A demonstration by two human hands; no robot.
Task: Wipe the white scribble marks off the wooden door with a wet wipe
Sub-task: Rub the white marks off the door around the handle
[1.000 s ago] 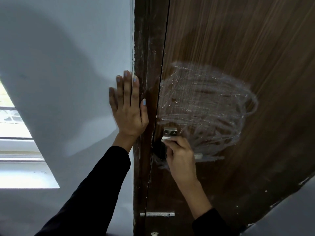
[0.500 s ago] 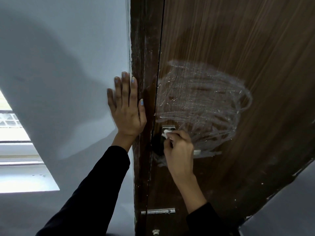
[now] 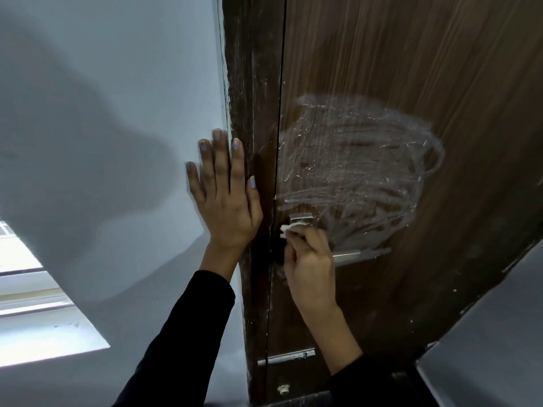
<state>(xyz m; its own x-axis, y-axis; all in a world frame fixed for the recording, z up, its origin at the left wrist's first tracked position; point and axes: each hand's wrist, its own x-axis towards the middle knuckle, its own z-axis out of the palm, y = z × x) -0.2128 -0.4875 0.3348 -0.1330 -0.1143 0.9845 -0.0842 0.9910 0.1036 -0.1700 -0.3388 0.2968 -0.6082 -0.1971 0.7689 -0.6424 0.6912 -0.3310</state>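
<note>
Head view: right hand (image 3: 311, 259) fingers pinch the wipe (image 3: 286, 230) against the door (image 3: 411, 69), below the scribble (image 3: 358, 177). Left hand (image 3: 226, 201) flat on the wall (image 3: 117, 83), fingers straight, together.

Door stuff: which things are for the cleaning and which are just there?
For the job: wet wipe, right hand pinching it, white scribble marks, wooden door.

Just there: left hand resting on wall, door handle, window.

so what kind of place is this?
Likely a room indoors, at a doorway: wooden door with metal handle, painted wall, window low on the left.
</note>
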